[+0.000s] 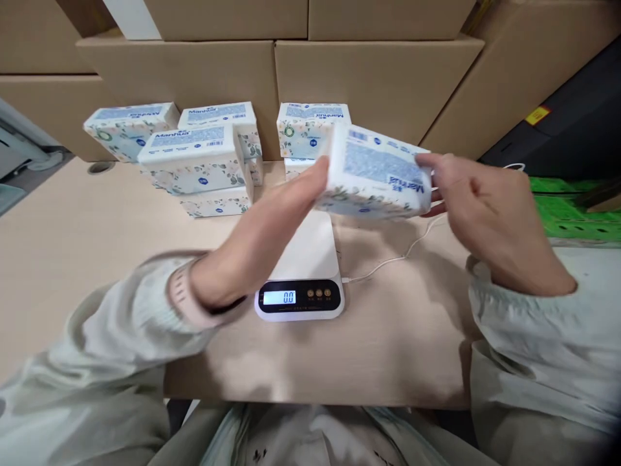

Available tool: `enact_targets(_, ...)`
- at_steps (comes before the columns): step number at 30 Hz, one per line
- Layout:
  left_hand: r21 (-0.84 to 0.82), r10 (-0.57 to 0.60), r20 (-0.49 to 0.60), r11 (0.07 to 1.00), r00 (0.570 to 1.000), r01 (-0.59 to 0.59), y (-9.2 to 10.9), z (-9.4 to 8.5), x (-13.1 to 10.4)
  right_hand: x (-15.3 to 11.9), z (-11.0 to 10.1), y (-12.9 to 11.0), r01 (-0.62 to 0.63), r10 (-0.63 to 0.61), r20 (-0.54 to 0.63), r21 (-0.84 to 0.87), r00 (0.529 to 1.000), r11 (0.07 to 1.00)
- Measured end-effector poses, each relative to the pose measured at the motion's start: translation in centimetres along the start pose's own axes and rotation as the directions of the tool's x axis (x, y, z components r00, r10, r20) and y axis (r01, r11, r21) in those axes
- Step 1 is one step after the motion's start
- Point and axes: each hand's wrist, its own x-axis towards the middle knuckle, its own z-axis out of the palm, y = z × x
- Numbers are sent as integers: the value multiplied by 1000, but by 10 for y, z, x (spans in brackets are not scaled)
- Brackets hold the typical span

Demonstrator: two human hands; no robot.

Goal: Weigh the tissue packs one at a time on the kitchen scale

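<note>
A white and blue pack of tissues (381, 171), printed "Manhua", is held tilted in the air between both hands. My left hand (279, 213) presses on its left end, with the fingertips hidden behind it. My right hand (478, 207) grips the right end, thumb on top and fingers underneath. Below and to the left is a white digital scale (310, 259), partly covered by my left forearm. Its display (280, 298) reads 0.0, and no pack shows on the visible part of its plate.
Stacked tissue packs (194, 162) stand at the back left, with another stack (310, 129) at the back centre. Cardboard boxes (194, 77) wall off the rear. A white cable (388, 262) runs from the scale to the right. A green crate (577, 213) sits at the right.
</note>
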Motion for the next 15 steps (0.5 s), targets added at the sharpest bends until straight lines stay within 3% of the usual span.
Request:
enact_targets(3, 111, -24, -61, 993, 998, 31, 4, -24, -59, -18, 11, -33, 112, -111, 31, -24, 993, 993)
enact_targets(7, 37, -150, -170, 987, 974, 159, -19, -46, -108, -33, 32, -52, 282, -283, 133, 31, 950, 959)
enact_targets(11, -30, -182, -238, 983, 954, 180, -36, -59, -117, -44, 46, -53, 310, -321, 154, 91, 934, 946)
enact_targets(15, -7, -132, -255, 991, 958, 135, -44, -65, -112, -71, 62, -42, 186, -214, 57, 311, 975, 932)
